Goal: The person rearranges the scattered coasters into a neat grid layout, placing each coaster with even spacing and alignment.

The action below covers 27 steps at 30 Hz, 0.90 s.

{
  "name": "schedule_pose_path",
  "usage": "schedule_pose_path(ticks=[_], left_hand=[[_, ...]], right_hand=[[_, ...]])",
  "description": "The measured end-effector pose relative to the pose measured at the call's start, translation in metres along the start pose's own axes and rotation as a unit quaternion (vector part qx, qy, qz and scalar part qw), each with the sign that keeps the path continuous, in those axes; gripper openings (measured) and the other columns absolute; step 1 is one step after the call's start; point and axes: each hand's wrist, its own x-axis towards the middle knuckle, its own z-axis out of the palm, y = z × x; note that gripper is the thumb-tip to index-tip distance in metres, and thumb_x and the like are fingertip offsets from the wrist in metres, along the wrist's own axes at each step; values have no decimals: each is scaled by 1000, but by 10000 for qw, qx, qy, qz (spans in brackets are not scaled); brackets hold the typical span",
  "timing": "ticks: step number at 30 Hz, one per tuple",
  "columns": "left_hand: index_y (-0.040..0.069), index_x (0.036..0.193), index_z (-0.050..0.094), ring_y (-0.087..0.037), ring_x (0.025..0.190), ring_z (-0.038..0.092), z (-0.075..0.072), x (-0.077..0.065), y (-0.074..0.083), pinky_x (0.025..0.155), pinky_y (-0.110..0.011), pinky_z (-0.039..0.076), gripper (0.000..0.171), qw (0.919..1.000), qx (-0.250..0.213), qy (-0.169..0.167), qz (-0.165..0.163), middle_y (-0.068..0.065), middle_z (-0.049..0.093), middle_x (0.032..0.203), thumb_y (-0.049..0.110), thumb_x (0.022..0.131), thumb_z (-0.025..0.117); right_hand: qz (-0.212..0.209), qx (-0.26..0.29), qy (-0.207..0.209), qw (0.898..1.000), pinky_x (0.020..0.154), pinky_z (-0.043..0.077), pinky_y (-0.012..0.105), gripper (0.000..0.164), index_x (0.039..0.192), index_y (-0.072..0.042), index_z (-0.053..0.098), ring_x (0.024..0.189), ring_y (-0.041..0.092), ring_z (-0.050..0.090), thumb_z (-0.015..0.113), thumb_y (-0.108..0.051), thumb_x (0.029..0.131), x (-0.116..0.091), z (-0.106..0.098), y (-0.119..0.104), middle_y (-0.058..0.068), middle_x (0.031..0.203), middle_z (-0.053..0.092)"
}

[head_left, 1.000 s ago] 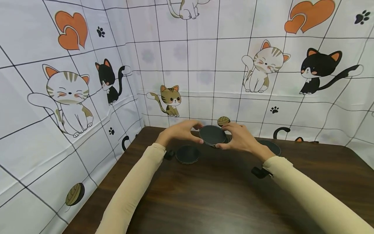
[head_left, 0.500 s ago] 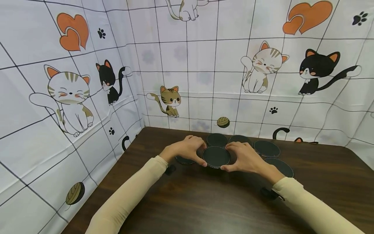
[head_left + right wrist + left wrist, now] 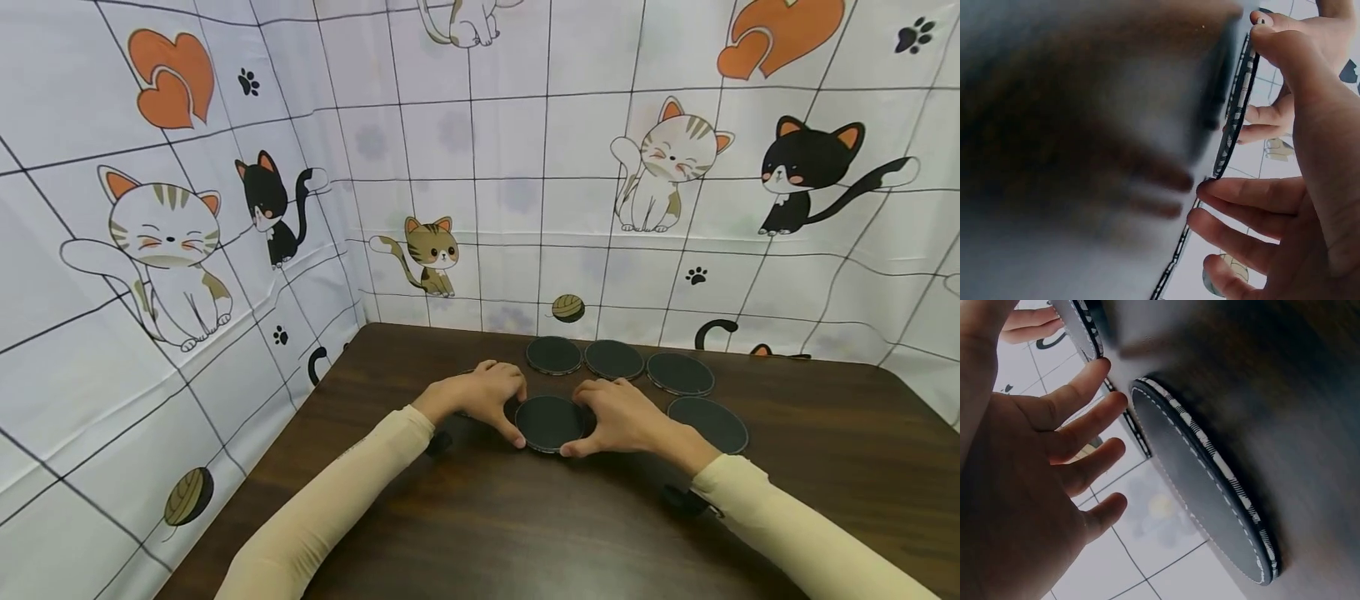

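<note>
A round dark coaster (image 3: 550, 423) with a stitched edge lies between my two hands, low over the table; whether it touches the wood I cannot tell. My left hand (image 3: 483, 395) holds its left edge between thumb and forefinger. At the right edge, my right hand (image 3: 622, 418) grips it with thumb and fingertips. The right wrist view shows the coaster's black-and-white patterned rim (image 3: 1237, 115) spanning the right thumb and forefinger. Another coaster (image 3: 1191, 475) lies beside the left hand in the left wrist view; that hand mostly covers it in the head view.
Several like coasters lie farther back: a back one (image 3: 553, 356), a middle one (image 3: 614, 359), one to the right (image 3: 680, 373) and one by the right wrist (image 3: 708, 423). The brown wooden table (image 3: 525, 525) meets a cat-print cloth wall (image 3: 517, 208) behind and at left.
Both hands have brought the held coaster down and toward me, from near the back edge to the table's middle. Coasters previously hidden behind it and the right hand now show.
</note>
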Motion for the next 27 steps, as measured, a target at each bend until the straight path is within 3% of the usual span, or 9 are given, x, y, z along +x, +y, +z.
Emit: schedule_pose_path(ticks=[10,27], left_hand=[[18,120,61,-21,128,44,7,-2,0,115,-52,23,68,9998,140,-4,-166,0,51,131,68,78,77],[17,124,61,-22,133,42,2,0,-4,116,-50,20,68,9997,-69,-108,-214,-2,48,140,66,79,78]], right_hand=[[199,33,-368,9991,96,43,59,92,123,-4,71,114,28,62,70,-81,73,2,7,-5,7,125,65],[228,127,-440,9987,92,46,60,92,122,-4,71,113,30,61,71,-81,72,5,-1,-2,7,126,62]])
